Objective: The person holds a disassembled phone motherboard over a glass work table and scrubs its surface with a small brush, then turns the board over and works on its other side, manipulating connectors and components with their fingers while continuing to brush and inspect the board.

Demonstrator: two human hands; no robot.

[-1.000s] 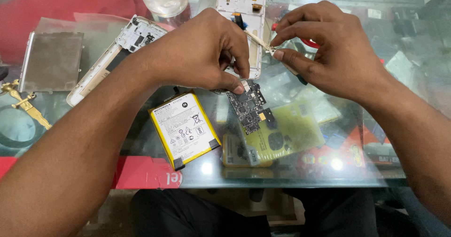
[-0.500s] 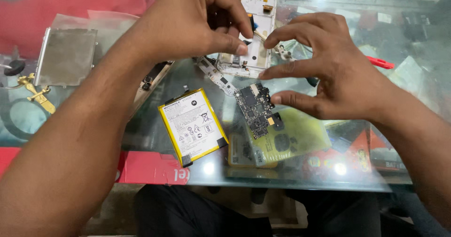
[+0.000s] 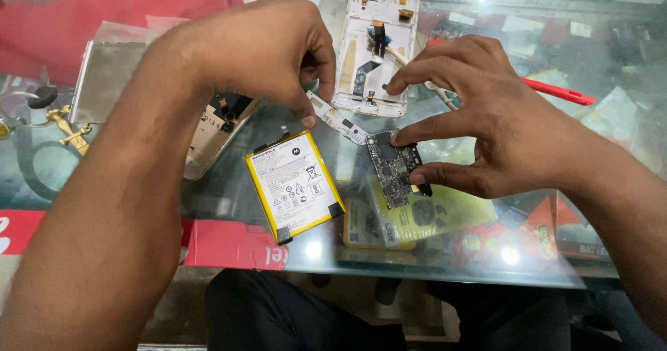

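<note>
Glass surface (image 3: pixel 208 205) carries phone parts, with a yellow-edged battery (image 3: pixel 294 184) as landmark. Just right of the battery, the right hand (image 3: pixel 486 132) pinches a dark circuit board (image 3: pixel 394 169) between thumb and fingers. Above the battery, the left hand (image 3: pixel 267 49) grips a narrow white strip (image 3: pixel 338 118). Farther above stands a white phone frame (image 3: pixel 375 49).

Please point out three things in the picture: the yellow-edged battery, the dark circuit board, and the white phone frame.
yellow-edged battery (image 3: pixel 295 184): head view, middle of its white label.
dark circuit board (image 3: pixel 393 170): head view, centre of the board.
white phone frame (image 3: pixel 361 66): head view, inner left side.
</note>
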